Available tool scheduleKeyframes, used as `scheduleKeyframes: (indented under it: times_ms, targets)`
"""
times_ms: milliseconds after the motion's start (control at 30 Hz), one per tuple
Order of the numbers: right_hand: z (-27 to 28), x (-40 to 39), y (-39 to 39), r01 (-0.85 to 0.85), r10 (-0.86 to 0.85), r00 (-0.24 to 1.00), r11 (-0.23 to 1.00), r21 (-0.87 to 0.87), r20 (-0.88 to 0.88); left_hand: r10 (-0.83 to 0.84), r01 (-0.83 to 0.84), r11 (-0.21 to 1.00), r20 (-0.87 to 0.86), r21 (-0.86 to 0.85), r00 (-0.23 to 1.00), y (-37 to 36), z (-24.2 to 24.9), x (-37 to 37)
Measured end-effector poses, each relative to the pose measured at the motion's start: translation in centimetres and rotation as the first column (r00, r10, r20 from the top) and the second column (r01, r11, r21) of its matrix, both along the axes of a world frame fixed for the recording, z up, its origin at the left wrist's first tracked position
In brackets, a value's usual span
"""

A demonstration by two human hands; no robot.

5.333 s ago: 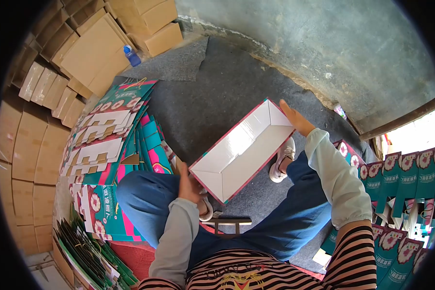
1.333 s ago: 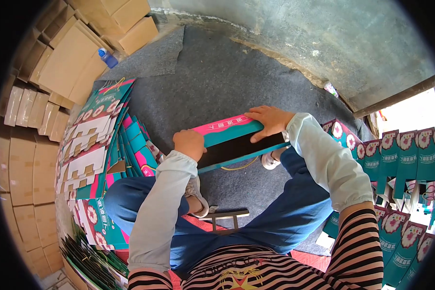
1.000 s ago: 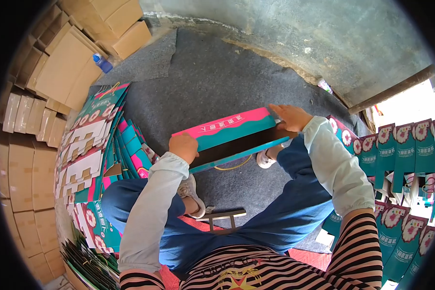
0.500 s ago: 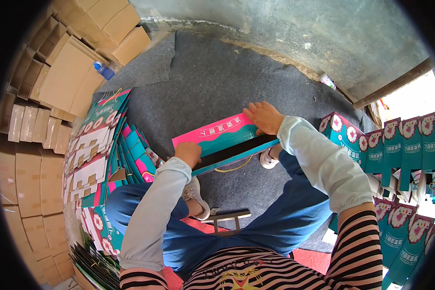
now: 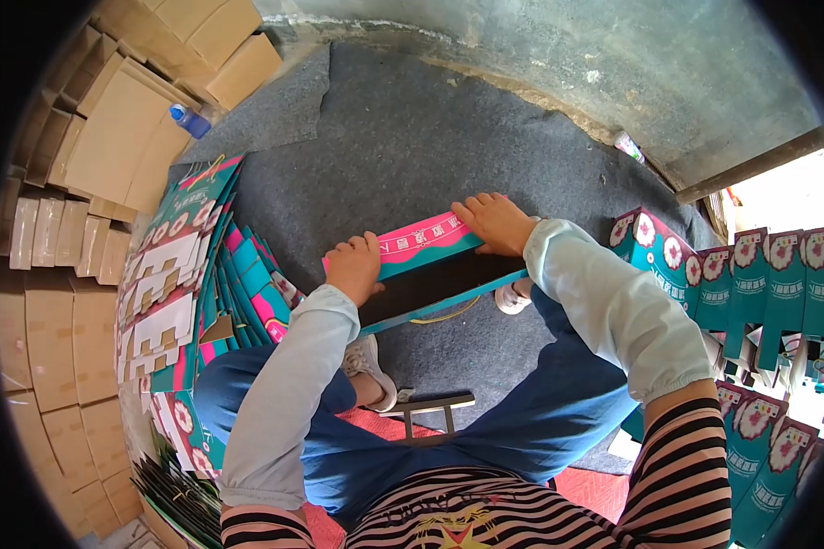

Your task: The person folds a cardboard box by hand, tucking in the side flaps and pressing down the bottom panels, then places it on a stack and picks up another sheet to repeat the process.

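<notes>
A pink and teal cardboard gift box (image 5: 423,240) with white lettering sits between my knees, its long dark opening facing me. My left hand (image 5: 353,265) grips the left end of its far wall, fingers over the outside and thumb towards the opening. At the right end, my right hand (image 5: 498,224) grips the same wall, fingers curled over the top. A yellow cord handle (image 5: 446,313) hangs at the near side of the box. What lies inside the dark opening cannot be made out.
Flat printed boxes (image 5: 178,274) are stacked on the left, before brown cartons (image 5: 55,329). Several folded teal boxes (image 5: 749,284) stand on the right. A blue bottle (image 5: 189,121) is at the back left. Grey matting (image 5: 412,137) covers the floor up to the wall (image 5: 558,55).
My left hand has moved up onto the far wall of the box, its fingers now over the edge. The pink wall has tipped away, and more of the dark inside shows.
</notes>
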State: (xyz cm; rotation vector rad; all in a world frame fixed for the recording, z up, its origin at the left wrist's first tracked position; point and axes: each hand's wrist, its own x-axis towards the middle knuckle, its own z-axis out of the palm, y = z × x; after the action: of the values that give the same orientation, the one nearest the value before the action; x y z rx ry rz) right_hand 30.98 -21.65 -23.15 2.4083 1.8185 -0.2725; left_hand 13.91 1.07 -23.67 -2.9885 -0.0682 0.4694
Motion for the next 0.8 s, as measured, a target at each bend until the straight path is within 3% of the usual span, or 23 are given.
scheduleKeyframes:
  times_ms: [100, 200, 300, 400, 433, 500, 600, 633, 733, 767, 800]
  targets:
    - [-0.2, 0.1, 0.1, -0.006, 0.006, 1.0, 1.0, 0.025, 0.005, -0.006, 0.001, 0.995, 0.047, 0.102, 0.999, -0.5, -0.5, -0.1]
    - [0.0, 0.0, 0.0, -0.005, 0.005, 1.0, 0.999, 0.038, 0.004, -0.031, 0.03, 0.999, 0.034, 0.026, 0.999, -0.2, 0.6, -0.3]
    - [-0.3, -0.1, 0.0, 0.007, -0.007, 1.0, 1.0, 0.028, 0.004, -0.046, 0.048, 0.997, 0.028, -0.067, 0.999, 1.4, 6.5, -0.9]
    - [-0.4, -0.1, 0.0, 0.009, -0.009, 1.0, 1.0, 0.026, 0.002, 0.172, -0.214, 0.961, -0.231, -0.172, 0.958, 4.5, 9.3, -3.0]
    - [-0.4, 0.0, 0.0, 0.007, -0.008, 1.0, 0.999, 0.035, 0.007, 0.252, -0.366, 0.865, -0.333, -0.344, 0.909, 4.5, 10.1, -3.6]
    - [-0.3, -0.2, 0.1, 0.006, -0.007, 1.0, 0.999, 0.053, 0.013, 0.314, -0.629, 0.518, -0.556, -0.579, 0.77, 4.0, 11.4, -4.7]
    - [-0.3, -0.3, 0.0, 0.019, -0.02, 1.0, 1.0, 0.024, 0.014, 0.224, -0.511, 0.441, -0.461, -0.738, 0.859, 3.5, 7.9, -5.5]
    - [-0.4, -0.3, -0.1, 0.016, -0.016, 1.0, 0.999, 0.032, 0.011, 0.265, -0.508, 0.368, -0.436, -0.779, 0.86, 2.2, 7.5, -5.4]
    - [-0.4, -0.2, -0.1, 0.009, -0.009, 1.0, 0.999, 0.052, 0.012, 0.15, -0.267, 0.601, -0.222, -0.753, 0.963, 1.1, 4.8, -5.2]
    - [-0.5, -0.3, -0.1, 0.01, -0.01, 1.0, 0.999, 0.051, 0.014, 0.1, -0.265, 0.679, -0.271, -0.685, 0.957, 1.3, 4.2, -5.0]
    - [-0.4, -0.3, 0.0, 0.013, -0.014, 1.0, 0.999, 0.049, 0.016, 0.113, -0.193, 0.772, -0.168, -0.605, 0.979, 1.3, 3.7, -5.2]
